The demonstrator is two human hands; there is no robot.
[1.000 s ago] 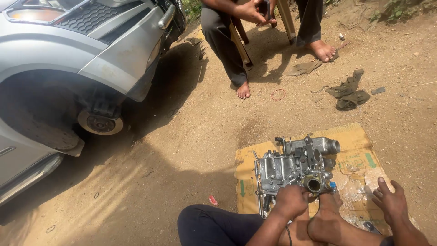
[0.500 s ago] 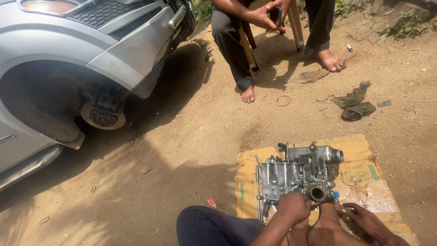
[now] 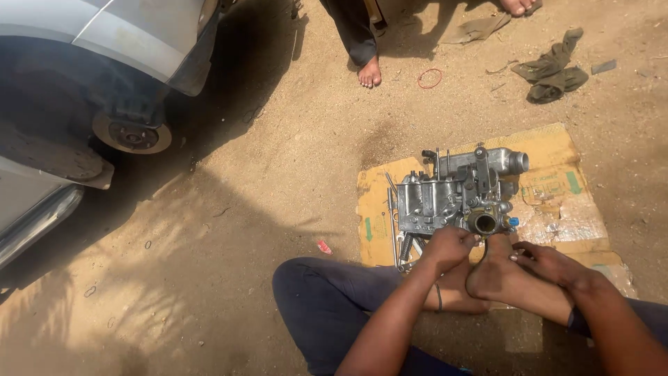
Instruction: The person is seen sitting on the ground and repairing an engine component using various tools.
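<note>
Left hand (image 3: 449, 247) gripped metal engine part (image 3: 456, 195) at 6 o'clock edge, steadying it on cardboard (image 3: 557, 150); right hand (image 3: 550, 261) loosely open, empty, resting on foot (image 3: 501, 278).

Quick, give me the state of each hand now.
Left hand: curled on the metal engine part.
Right hand: open, holding nothing, resting by the foot.
</note>
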